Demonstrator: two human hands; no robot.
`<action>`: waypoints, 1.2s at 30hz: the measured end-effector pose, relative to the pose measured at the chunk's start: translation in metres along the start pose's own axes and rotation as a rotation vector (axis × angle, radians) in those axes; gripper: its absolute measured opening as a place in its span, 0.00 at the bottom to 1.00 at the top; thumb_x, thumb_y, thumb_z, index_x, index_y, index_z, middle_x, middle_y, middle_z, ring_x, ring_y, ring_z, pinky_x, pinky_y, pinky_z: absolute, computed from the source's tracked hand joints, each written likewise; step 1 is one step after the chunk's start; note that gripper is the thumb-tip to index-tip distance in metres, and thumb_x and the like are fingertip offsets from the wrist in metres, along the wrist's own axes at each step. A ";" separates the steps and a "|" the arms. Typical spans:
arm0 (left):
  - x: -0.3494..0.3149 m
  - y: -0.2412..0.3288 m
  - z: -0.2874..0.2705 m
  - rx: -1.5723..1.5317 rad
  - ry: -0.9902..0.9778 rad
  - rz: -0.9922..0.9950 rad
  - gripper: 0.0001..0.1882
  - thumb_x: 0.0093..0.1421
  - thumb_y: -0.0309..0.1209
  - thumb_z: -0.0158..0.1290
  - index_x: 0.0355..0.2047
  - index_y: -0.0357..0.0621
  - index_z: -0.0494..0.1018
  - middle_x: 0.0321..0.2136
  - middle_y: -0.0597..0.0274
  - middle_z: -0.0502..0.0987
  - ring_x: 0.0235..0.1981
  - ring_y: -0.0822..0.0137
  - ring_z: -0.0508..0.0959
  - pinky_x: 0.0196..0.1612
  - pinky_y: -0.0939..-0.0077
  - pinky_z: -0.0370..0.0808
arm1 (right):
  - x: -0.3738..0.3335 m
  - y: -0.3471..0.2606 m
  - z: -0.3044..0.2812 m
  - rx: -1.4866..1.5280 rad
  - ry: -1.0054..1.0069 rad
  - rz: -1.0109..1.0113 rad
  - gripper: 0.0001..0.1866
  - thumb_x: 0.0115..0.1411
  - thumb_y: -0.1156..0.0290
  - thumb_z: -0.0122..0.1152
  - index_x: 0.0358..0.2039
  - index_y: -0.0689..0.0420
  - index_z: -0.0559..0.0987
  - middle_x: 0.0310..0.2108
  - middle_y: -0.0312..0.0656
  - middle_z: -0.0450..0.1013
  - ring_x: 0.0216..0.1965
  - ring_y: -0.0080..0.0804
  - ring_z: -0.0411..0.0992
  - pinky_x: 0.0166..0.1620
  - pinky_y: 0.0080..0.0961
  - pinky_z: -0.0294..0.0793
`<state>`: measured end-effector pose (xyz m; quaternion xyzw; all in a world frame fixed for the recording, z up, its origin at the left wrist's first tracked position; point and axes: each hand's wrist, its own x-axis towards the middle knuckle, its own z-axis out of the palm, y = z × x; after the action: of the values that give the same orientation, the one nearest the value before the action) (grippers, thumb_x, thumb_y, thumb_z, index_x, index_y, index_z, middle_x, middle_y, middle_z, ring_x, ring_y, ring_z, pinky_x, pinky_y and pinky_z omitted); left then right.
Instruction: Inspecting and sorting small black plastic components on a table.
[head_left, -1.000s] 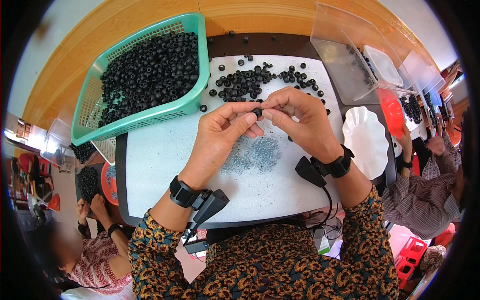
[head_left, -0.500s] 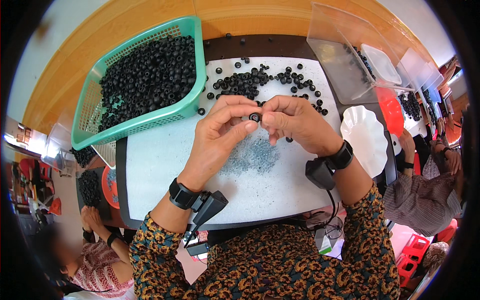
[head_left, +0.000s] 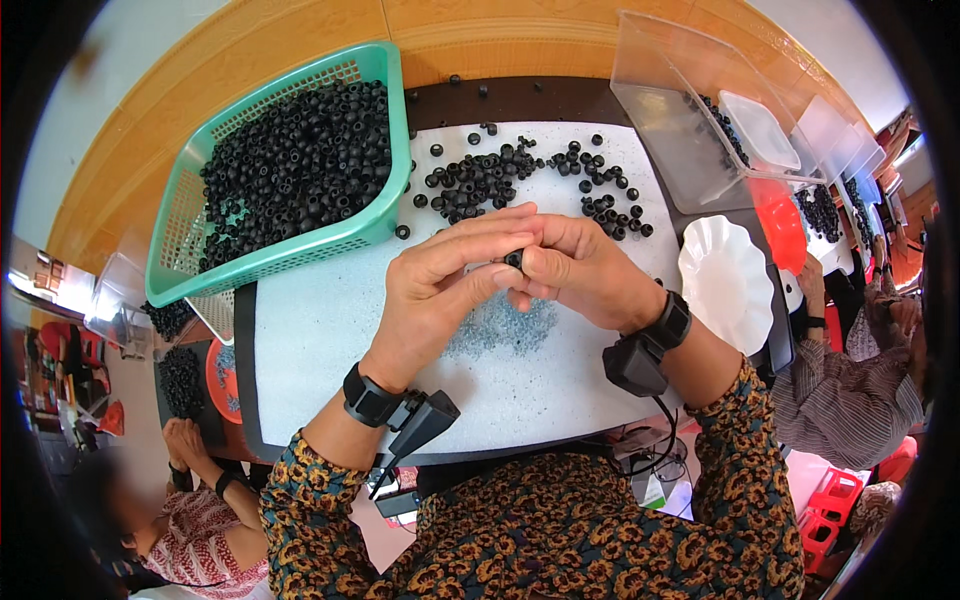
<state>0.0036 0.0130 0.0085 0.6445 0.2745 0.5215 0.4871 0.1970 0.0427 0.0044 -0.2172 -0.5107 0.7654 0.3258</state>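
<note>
Over the white work mat [head_left: 330, 340], my two hands meet around a small black round piece with a hole [head_left: 514, 259], like a large bead. My left hand [head_left: 430, 290] pinches it between thumb and fingers. From the other side my right hand [head_left: 595, 272] presses thumb and fingertips against it; the fingers cover much of the piece. Below the hands lies a spread of tiny clear bluish beads [head_left: 505, 328]. Beyond them, loose black pieces like the held one [head_left: 480, 180] are scattered on the mat.
A green basket [head_left: 270, 258] heaped with black pieces stands at the far left. A clear plastic box [head_left: 670, 130] is at the far right, with a white scalloped dish [head_left: 725, 285] nearer. Other people sit at both sides; one person's hands [head_left: 185, 440] show at left.
My hands have drawn closer together around the black piece. My right thumb and fingers now press on it, and its hole is less exposed than before.
</note>
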 end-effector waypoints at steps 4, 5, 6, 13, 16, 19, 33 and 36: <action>-0.003 -0.003 0.000 -0.043 0.027 -0.013 0.17 0.59 0.20 0.54 0.49 0.38 0.75 0.53 0.50 0.73 0.56 0.58 0.72 0.57 0.66 0.70 | 0.002 -0.005 0.007 0.046 0.073 0.029 0.14 0.63 0.58 0.59 0.36 0.57 0.77 0.29 0.33 0.72 0.30 0.21 0.72 0.34 0.16 0.69; -0.003 -0.004 0.001 -0.093 0.066 -0.071 0.18 0.59 0.20 0.53 0.52 0.38 0.73 0.54 0.50 0.72 0.56 0.59 0.72 0.57 0.67 0.70 | 0.001 -0.009 0.007 0.048 0.073 0.028 0.14 0.63 0.58 0.59 0.36 0.57 0.77 0.29 0.33 0.72 0.30 0.21 0.72 0.34 0.16 0.69; -0.002 -0.006 0.003 -0.096 0.059 -0.070 0.18 0.59 0.20 0.53 0.52 0.38 0.73 0.54 0.50 0.72 0.56 0.59 0.72 0.57 0.67 0.70 | 0.000 -0.016 0.006 -0.018 0.097 0.029 0.14 0.64 0.58 0.58 0.37 0.58 0.76 0.30 0.34 0.72 0.29 0.22 0.72 0.35 0.17 0.69; 0.003 -0.004 0.002 -0.075 0.372 -0.120 0.19 0.64 0.29 0.52 0.54 0.38 0.69 0.48 0.55 0.76 0.43 0.68 0.76 0.44 0.76 0.73 | -0.005 -0.087 -0.062 0.257 0.439 -0.488 0.19 0.68 0.58 0.49 0.42 0.65 0.72 0.28 0.35 0.69 0.30 0.25 0.68 0.40 0.26 0.72; 0.002 -0.010 -0.005 -0.096 0.374 -0.180 0.18 0.64 0.29 0.51 0.54 0.38 0.70 0.44 0.57 0.77 0.39 0.71 0.77 0.40 0.79 0.72 | -0.007 -0.121 -0.079 0.441 0.638 -0.622 0.20 0.69 0.59 0.47 0.44 0.68 0.71 0.29 0.37 0.69 0.30 0.25 0.68 0.41 0.28 0.72; 0.001 -0.012 -0.007 -0.062 0.394 -0.218 0.16 0.65 0.29 0.50 0.52 0.38 0.72 0.39 0.59 0.79 0.35 0.74 0.76 0.35 0.82 0.71 | -0.006 -0.130 -0.080 0.469 0.761 -0.678 0.21 0.68 0.60 0.49 0.46 0.69 0.71 0.32 0.39 0.71 0.30 0.24 0.68 0.43 0.27 0.72; 0.000 -0.009 -0.010 0.009 0.436 -0.330 0.12 0.65 0.30 0.50 0.47 0.41 0.75 0.34 0.63 0.79 0.24 0.80 0.73 0.23 0.89 0.64 | 0.018 -0.018 -0.049 -1.352 0.228 -0.279 0.08 0.55 0.69 0.62 0.33 0.59 0.81 0.29 0.45 0.76 0.31 0.40 0.75 0.36 0.31 0.73; 0.001 -0.008 -0.009 0.010 0.438 -0.325 0.12 0.65 0.30 0.50 0.46 0.41 0.75 0.34 0.63 0.79 0.24 0.80 0.73 0.22 0.90 0.64 | 0.020 -0.016 -0.042 -1.529 0.220 -0.262 0.10 0.53 0.68 0.64 0.35 0.58 0.81 0.28 0.43 0.76 0.32 0.40 0.75 0.36 0.32 0.73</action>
<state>-0.0034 0.0197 0.0012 0.4662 0.4760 0.5621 0.4900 0.2158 0.0882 0.0033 -0.3940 -0.8822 0.1308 0.2222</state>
